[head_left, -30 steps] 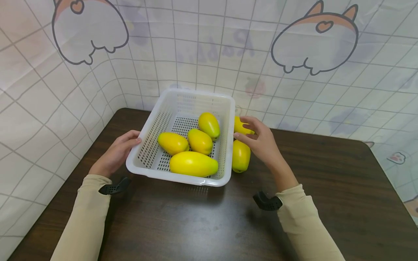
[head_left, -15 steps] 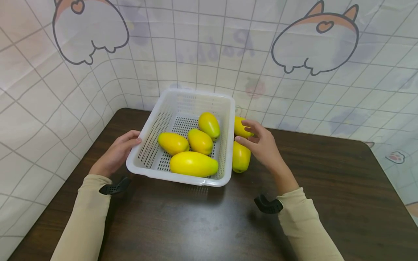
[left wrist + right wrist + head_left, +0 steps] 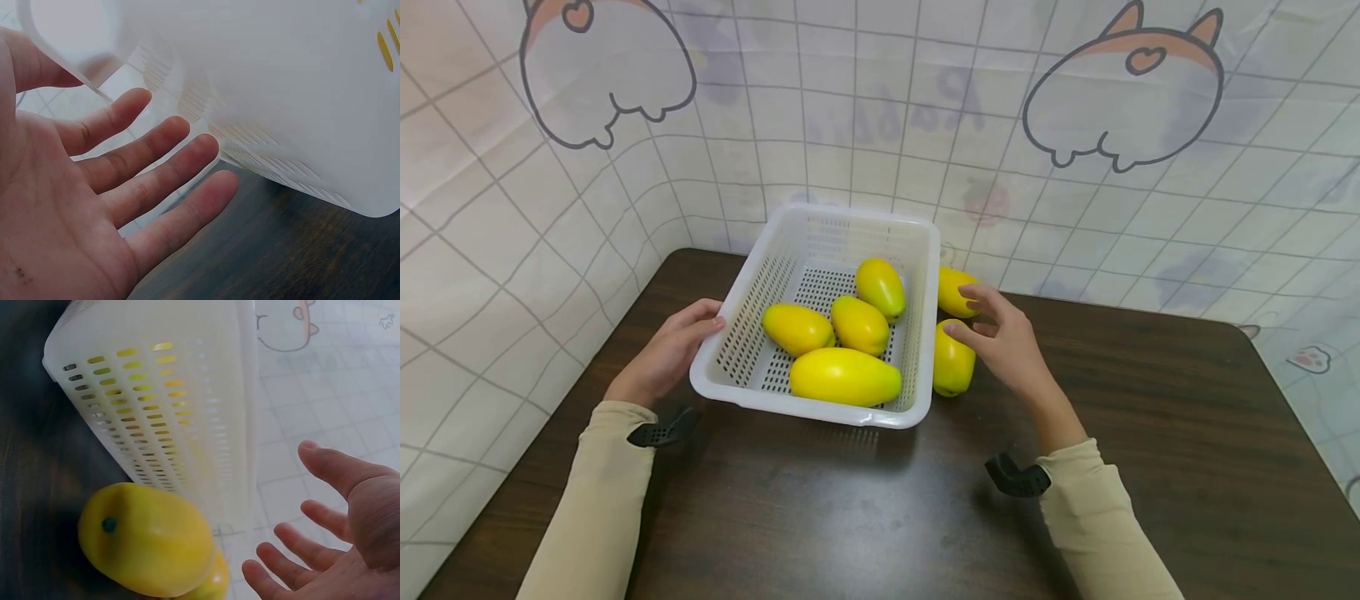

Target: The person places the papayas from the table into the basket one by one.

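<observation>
A white perforated plastic basket (image 3: pixel 816 410) stands on the dark table with several yellow papayas (image 3: pixel 846 377), green at one end, lying inside. My left hand (image 3: pixel 662 350) holds its left rim, thumb hooked over the edge and fingers spread along the outer wall in the left wrist view. Just right of the basket lie two more papayas, a near one (image 3: pixel 953 360) and a far one (image 3: pixel 953 290). Over these two hovers my right hand (image 3: pixel 1006 337), fingers loosely bent and holding nothing; the right wrist view shows it apart from the near papaya (image 3: pixel 150 540).
The brown wooden table (image 3: pixel 1157 433) stretches right and toward the front. Behind it and to the left hangs a white grid-patterned cloth (image 3: pixel 880 125) with cartoon animals. A black wrist-worn device (image 3: pixel 1018 477) sits at each sleeve cuff.
My right hand has drifted slightly right and toward me, away from the basket's rim, uncovering more of the two outside papayas. The left hand and basket have stayed in place.
</observation>
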`<state>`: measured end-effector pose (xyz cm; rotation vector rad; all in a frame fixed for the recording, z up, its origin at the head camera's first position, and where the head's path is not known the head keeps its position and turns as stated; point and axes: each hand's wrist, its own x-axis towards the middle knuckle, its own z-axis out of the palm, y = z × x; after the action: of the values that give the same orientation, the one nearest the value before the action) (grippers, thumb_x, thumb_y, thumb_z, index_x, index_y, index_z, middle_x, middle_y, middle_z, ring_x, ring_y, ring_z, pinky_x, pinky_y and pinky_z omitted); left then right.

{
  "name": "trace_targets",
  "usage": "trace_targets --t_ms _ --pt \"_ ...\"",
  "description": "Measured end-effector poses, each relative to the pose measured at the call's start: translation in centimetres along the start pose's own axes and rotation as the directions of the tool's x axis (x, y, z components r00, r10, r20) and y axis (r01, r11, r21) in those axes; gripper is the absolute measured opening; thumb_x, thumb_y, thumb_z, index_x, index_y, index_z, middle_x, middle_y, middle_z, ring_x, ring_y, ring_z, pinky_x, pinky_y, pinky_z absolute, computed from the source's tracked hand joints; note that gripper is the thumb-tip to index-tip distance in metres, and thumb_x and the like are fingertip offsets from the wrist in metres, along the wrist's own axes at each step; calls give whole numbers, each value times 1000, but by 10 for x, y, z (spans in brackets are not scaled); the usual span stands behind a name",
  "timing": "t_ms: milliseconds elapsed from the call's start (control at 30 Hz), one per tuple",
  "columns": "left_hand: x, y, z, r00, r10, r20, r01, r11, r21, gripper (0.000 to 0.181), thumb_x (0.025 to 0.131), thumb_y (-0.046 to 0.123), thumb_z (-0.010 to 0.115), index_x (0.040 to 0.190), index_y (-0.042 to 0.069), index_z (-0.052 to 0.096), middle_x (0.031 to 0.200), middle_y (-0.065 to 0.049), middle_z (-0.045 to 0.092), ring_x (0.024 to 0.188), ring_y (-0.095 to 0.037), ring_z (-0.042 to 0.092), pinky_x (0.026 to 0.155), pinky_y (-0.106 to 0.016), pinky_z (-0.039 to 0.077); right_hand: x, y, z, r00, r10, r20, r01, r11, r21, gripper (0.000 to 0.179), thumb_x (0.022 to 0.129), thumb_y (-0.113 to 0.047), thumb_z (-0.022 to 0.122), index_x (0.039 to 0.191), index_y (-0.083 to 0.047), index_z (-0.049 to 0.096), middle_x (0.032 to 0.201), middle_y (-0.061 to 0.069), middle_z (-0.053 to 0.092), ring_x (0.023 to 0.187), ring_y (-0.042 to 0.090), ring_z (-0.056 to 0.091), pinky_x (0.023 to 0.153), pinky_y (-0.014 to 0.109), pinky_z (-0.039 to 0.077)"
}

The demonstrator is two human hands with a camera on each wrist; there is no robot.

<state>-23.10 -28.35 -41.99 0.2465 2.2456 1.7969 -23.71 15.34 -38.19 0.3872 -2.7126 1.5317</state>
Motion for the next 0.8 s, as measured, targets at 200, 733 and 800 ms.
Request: trace_targets --t_ms 200,733,800 --pt "0 -1 0 1000 3 -5 -3 1000 2 33 103 37 42 130 18 43 121 3 53 98 -12 65 83 -32 56 -2 5 3 1000 -5 6 4 1000 7 58 91 -28 68 140 -11 45 149 9 43 135 31 43 107 51 41" --pt "-1 0 0 1000 16 4 -16 1000 -6 31 103 35 42 128 18 44 120 3 53 98 -12 65 82 -32 56 -7 17 7 1000 21 10 -21 1000 10 58 90 -26 68 140 -8 45 147 13 45 135 33 42 106 52 42" --pt "-1 0 0 1000 15 4 -15 1000 -7 30 103 35 42 128 19 44 120 3 53 97 -11 65 82 -32 56 -8 19 8 1000 31 7 -31 1000 -2 58 90 -27 68 140 -8 45 147 13 45 135 33 42 106 51 42"
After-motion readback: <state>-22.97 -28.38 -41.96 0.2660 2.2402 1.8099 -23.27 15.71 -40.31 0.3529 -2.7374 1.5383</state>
